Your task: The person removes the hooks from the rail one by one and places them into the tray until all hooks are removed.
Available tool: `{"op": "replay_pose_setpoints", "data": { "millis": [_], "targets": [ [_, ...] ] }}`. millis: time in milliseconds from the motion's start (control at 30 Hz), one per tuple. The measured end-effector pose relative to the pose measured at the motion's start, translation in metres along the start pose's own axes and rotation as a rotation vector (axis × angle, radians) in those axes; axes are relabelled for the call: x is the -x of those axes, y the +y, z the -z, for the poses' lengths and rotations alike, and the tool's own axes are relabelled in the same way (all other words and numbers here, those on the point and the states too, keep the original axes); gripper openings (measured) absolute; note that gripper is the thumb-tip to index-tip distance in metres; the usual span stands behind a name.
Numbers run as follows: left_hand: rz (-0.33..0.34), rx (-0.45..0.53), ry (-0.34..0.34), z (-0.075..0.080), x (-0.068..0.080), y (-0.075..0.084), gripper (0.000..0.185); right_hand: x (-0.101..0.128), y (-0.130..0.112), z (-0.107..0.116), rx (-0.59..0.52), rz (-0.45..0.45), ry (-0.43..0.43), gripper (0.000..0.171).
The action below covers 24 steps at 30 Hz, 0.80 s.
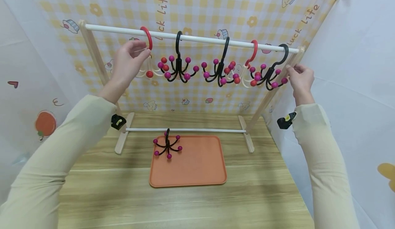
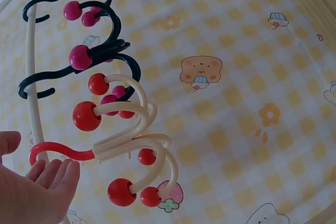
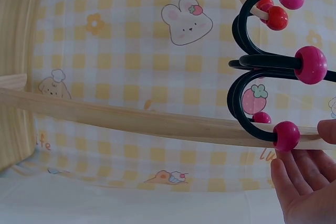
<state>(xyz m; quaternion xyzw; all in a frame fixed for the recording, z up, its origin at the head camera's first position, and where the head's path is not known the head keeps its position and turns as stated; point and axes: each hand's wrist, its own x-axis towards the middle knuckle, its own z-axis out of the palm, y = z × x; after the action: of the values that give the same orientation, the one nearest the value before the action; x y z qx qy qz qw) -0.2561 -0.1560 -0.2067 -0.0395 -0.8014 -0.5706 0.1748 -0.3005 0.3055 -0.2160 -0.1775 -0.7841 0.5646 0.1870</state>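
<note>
We see a yellow-and-white checked cloth (image 1: 203, 13) covering the back, printed with cakes, flowers and little animals. Below it lies a wood-grained tabletop (image 1: 191, 208). On this stands a rack (image 1: 200, 39) with wooden posts and white bars. The person's two pale sleeves (image 1: 46, 174) reach in from either side.

An orange tray (image 1: 197, 164) sits on the tabletop in front of the rack's lower bar. In its back left corner we find a black hanger (image 1: 167, 143) with pink beads.

Five more hangers hang from the top bar. From the left, we count a red-hooked cream hanger (image 2: 113, 147), two black hangers (image 1: 178, 66), a second red-hooked cream hanger (image 1: 244, 71) and a last black hanger (image 1: 270, 73). The three on the right hang close, their beads overlapping in our view.

As for the hands, the left hand (image 1: 128, 59) has its fingers extended and the thumb apart, right beside the leftmost red hook. The right hand (image 1: 301, 81) is loosely bent, a gap between thumb and fingers, beside the right post and a pink bead (image 3: 286, 136) of the last black hanger; we cannot tell whether it touches either.
</note>
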Motion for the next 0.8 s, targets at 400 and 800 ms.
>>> {"op": "replay_pose_setpoints", "data": {
  "millis": [400, 800],
  "targets": [
    [0.130, 0.080, 0.006, -0.008, -0.020, 0.004, 0.039, -0.051, 0.031, 0.006, -0.055, 0.005, -0.004, 0.035],
    [0.192, 0.136, 0.048, -0.014, -0.028, 0.010, 0.034, -0.024, 0.014, 0.004, -0.052, 0.004, -0.026, 0.039]
  ]
}}
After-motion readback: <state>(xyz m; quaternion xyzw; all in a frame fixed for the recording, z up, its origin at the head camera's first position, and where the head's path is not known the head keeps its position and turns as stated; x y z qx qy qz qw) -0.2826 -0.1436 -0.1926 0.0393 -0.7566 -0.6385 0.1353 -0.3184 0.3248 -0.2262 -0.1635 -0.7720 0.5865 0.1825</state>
